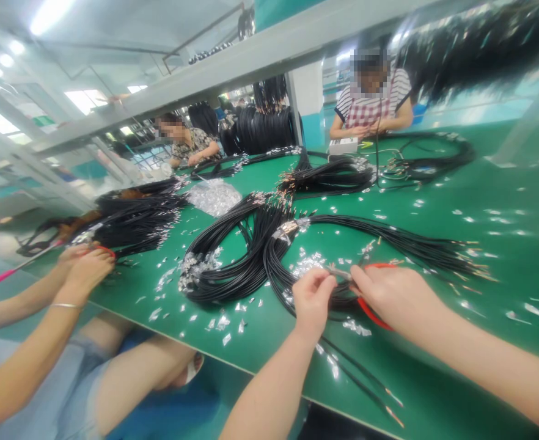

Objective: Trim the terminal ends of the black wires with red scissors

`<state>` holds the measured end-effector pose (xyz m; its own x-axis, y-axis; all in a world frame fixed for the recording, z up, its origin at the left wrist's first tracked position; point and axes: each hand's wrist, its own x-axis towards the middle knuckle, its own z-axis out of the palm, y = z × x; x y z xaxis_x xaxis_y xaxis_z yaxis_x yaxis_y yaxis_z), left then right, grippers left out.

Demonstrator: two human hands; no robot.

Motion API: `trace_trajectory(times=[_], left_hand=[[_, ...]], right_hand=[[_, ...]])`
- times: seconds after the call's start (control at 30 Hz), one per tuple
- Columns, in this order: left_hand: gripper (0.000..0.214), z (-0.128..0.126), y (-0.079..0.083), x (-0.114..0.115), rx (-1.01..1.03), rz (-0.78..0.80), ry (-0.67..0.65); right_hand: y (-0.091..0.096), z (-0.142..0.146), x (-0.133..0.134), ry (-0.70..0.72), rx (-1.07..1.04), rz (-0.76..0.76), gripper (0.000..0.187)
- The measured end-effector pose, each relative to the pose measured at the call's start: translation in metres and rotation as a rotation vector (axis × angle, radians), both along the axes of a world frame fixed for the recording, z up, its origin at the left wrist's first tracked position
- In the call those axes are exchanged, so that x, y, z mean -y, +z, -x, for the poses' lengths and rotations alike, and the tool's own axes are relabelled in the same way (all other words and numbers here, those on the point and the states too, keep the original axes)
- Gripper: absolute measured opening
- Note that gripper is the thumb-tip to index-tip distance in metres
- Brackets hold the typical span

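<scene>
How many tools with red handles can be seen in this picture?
2: the scissors in the wearer's right hand, and a red-handled tool in the co-worker's hands at far left. More may be hidden.

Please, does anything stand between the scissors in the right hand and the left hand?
Nothing visible does: the scissors in the right hand reach right up to the left hand. The nearby black cables lie lower, on the table, not between.
</scene>
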<state>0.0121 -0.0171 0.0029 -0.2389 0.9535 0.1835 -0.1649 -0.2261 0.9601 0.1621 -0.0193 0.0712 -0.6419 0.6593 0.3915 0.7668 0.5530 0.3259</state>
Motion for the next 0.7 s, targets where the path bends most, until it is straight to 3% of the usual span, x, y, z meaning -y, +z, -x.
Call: trace_trajectory(times=[0.17, 0.4, 0.7], left_hand=[[0.013, -0.001, 0.003, -0.001, 0.02, 0.064, -0.054], [0.021, 0.0, 0.013, -0.004, 0.187, 0.225, -0.15], [0.025, 0.001, 0.013, -0.005, 0.229, 0.243, -0.163]], right_hand=[[-0.004, -0.004, -0.005, 0.025, -0.016, 0.003, 0.019], [-0.015, -0.012, -0.012, 0.014, -0.22, -0.013, 0.024], [-0.014, 0.001, -0.014, 0.001, -0.109, -0.074, 0.022]])
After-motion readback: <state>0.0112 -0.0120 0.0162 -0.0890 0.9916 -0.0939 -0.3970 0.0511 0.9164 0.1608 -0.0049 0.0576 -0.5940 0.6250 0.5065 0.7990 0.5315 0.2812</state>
